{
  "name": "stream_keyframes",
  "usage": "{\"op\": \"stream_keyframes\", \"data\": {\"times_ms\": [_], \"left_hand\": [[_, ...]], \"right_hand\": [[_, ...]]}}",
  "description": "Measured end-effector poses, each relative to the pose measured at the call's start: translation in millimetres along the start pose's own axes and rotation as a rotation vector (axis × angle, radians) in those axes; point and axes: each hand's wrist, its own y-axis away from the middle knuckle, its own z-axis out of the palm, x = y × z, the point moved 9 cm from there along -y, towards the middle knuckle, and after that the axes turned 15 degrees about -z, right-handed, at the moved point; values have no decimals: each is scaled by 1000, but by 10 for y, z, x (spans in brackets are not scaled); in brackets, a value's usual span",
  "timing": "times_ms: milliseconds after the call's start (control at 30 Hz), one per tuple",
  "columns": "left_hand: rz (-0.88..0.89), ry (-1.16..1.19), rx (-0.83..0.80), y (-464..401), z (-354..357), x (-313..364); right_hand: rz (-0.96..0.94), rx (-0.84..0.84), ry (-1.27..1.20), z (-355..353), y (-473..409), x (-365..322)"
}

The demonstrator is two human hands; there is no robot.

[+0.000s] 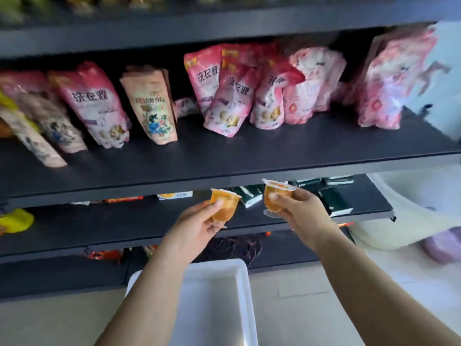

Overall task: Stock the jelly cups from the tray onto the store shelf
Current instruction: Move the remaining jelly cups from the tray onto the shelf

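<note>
From the head camera, the person stands facing dark store shelving, both arms raised with one jelly cup in each hand. The left hand (197, 222) pinches the left jelly cup (223, 205) between thumb and curled fingers, and the right hand (303, 213) grips the right jelly cup (277, 197) the same way. Both cups are held upright, lids up, probably so they can be set down standing. They hang in the air just in front of the middle shelf (224, 156), whose bare front strip below the pink pouches (234, 91) looks like the likely spot. Each cup is clear plastic filled with orange jelly under a pale foil lid. The white tray (239, 275) sits below on the floor; its visible part holds nothing.
</note>
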Motion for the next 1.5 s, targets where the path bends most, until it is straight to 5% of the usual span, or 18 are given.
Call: {"op": "stream_keyframes", "data": {"times_ms": [367, 633, 933, 1300, 1500], "left_hand": [[379, -168, -75, 491, 2110, 773], [654, -333, -9, 834, 2944, 1328], [945, -614, 557, 764, 3389, 1979], [956, -903, 780, 460, 3576, 2192], [953, -1079, 923, 395, 3678, 2227]], "right_hand": [[-369, -309, -10, -947, -329, -1952], [-528, -264, 95, -1390, -535, -2640], [-658, -153, 152, -1590, -800, -3255], [-718, 83, 492, -1709, -1399, -3661], [-712, 65, 682, -1627, -1515, -3710]]}}
